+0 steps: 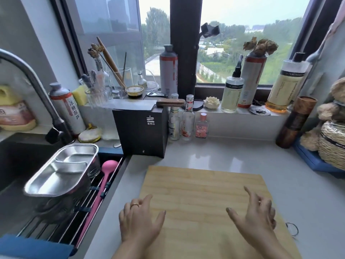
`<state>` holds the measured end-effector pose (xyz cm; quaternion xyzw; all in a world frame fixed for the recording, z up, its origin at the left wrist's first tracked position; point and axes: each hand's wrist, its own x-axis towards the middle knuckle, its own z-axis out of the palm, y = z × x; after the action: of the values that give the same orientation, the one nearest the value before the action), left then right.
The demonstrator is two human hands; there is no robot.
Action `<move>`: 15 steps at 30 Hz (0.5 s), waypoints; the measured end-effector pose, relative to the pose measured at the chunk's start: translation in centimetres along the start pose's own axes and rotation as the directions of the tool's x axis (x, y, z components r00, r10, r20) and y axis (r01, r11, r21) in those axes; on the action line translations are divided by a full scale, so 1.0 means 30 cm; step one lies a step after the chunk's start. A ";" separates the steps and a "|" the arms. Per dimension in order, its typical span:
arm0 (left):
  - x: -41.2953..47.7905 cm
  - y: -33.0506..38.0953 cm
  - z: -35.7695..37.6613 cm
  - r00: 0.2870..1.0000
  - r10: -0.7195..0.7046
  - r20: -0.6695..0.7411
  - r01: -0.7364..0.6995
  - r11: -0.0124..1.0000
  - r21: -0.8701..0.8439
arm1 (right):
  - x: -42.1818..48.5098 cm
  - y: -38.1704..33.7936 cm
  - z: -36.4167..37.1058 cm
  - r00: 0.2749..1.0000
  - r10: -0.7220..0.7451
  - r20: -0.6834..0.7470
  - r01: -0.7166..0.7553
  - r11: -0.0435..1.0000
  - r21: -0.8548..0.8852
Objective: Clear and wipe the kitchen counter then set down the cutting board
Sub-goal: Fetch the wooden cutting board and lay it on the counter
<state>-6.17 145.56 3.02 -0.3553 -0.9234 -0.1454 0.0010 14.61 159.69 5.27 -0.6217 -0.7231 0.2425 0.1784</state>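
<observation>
Soft, overcast daylight enters through the far window [242,43]; the scene is evenly bright with no hard shadows; pale reflections of the panes sheen the grey worktop [233,156] just beyond the board; the sink [16,165] on the left sits darker; wide-angle distortion bends the frame edges; slight softness blurs near corners.

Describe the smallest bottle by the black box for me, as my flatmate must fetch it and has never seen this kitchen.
Start at the black box standing on the grey counter under the window. Just to its right three small bottles stand in a row against the wall below the sill. Take the smallest bottle, farthest from the box: short, with a pink cap and an orange-red label, while its two neighbours are taller and clear.
</observation>
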 end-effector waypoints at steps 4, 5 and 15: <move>0.016 0.019 -0.013 0.992 0.089 -0.088 -0.103 0.981 -0.166 | 0.118 -0.265 -0.006 0.943 -0.325 0.067 0.328 0.943 -0.045; 0.018 0.024 0.000 0.985 0.121 -0.126 -0.148 0.961 -0.235 | 0.158 -0.346 -0.018 0.914 -0.402 0.045 0.403 0.915 -0.027; 0.135 0.046 0.066 0.969 -0.003 -0.246 -0.091 0.923 -0.373 | 0.511 -0.916 0.004 0.768 -0.636 -0.078 0.636 0.771 -0.023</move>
<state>-8.08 149.74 1.93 -0.3491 -0.8620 -0.3645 0.0474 -10.28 171.79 20.23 -0.3495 -0.8823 0.1443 0.2804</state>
